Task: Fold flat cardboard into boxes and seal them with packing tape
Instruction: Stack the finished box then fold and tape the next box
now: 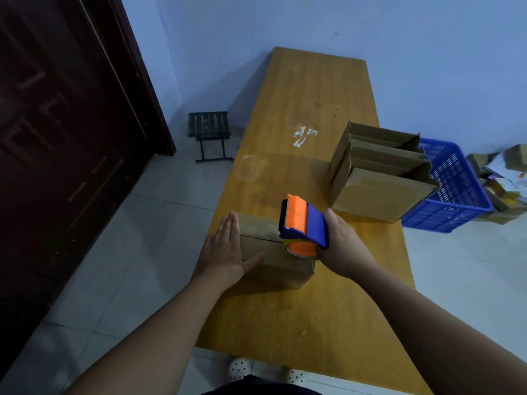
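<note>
A small folded cardboard box [281,265] sits near the left edge of the wooden table [308,89]. Its top flaps are closed, with a dark seam running across. My left hand [226,252] presses flat on the box's left end, fingers straight. My right hand [343,243] grips an orange and blue tape dispenser [303,226], which rests on the top of the box at its right end, over the seam.
A stack of open cardboard boxes [379,178] stands at the table's right edge. Beyond it on the floor are a blue plastic crate [453,192] and a pile of parcels [504,178]. A small folding stool [209,135] stands left of the table, near a dark door [57,138].
</note>
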`<state>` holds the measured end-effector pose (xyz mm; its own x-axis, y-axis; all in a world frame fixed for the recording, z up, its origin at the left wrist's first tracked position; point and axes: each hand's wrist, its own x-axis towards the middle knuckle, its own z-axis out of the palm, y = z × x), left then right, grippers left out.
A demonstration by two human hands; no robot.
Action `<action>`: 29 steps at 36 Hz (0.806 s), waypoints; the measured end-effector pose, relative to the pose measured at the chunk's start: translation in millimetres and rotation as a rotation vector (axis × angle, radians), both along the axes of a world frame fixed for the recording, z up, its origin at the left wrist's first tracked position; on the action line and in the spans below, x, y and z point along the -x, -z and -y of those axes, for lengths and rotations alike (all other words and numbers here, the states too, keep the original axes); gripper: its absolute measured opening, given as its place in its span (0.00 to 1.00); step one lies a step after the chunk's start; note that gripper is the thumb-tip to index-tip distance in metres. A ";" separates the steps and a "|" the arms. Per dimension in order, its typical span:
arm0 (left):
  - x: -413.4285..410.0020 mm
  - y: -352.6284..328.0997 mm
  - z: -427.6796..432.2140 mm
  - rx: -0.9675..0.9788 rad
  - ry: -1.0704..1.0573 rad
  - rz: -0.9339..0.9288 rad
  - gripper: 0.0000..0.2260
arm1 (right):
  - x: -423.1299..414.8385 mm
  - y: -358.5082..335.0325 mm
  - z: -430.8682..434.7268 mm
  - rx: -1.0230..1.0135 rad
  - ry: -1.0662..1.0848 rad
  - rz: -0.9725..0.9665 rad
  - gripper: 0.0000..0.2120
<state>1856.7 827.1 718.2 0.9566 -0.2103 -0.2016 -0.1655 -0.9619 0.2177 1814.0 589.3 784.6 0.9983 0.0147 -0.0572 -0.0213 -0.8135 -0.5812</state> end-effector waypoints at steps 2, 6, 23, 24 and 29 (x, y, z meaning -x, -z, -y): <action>-0.1 0.8 0.4 0.002 -0.003 0.006 0.50 | -0.6 -3.6 0.2 0.035 -0.019 0.007 0.21; 0.8 3.2 0.1 -0.011 -0.003 0.009 0.50 | -2.0 -8.4 0.3 0.108 -0.036 0.009 0.23; -1.9 4.7 -3.3 0.056 0.052 0.015 0.50 | 20.2 14.7 22.5 -0.258 0.144 0.031 0.19; -1.8 4.7 -3.6 0.059 0.056 0.018 0.50 | 22.0 18.4 20.7 -0.299 0.173 0.048 0.20; -1.1 3.3 -4.1 0.039 0.073 0.041 0.49 | 25.3 26.4 18.7 -0.316 0.194 0.082 0.23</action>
<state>1857.8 831.2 714.8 0.9459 -0.2866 -0.1524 -0.2444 -0.9378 0.2466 1788.7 570.6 758.2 0.9853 -0.1708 0.0007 -0.0999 -0.5794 -0.8089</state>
